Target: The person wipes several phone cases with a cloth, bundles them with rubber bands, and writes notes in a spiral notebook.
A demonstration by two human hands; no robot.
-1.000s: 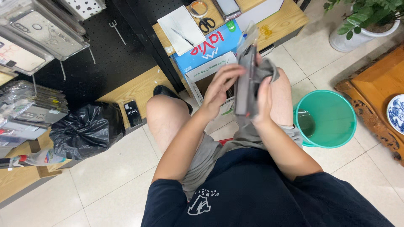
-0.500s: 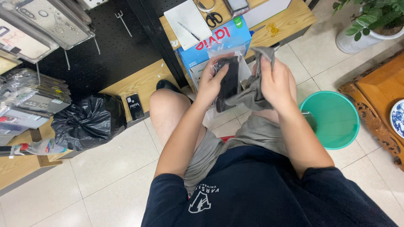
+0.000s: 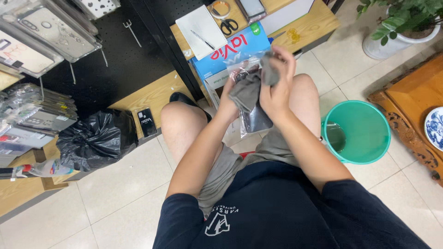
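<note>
I sit with both knees up and hold a dark phone case in a clear plastic sleeve [image 3: 256, 119] in front of me. My left hand [image 3: 228, 102] grips the case from the left side. My right hand [image 3: 277, 85] presses a grey cloth [image 3: 247, 90] onto the upper part of the case. The cloth drapes over the top of the case and hides part of it.
A green bucket [image 3: 364, 133] stands on the tiled floor at my right. A blue cardboard box [image 3: 228, 53], a notebook with pen [image 3: 203, 30] and scissors [image 3: 227, 25] lie ahead. A black rubbish bag [image 3: 94, 138] sits left. A carved wooden table [image 3: 410, 101] and a potted plant [image 3: 397, 23] are at right.
My hands have shifted right and up with the case. The grey cloth has moved from beside the case onto its top, with my right hand now pressing it there.
</note>
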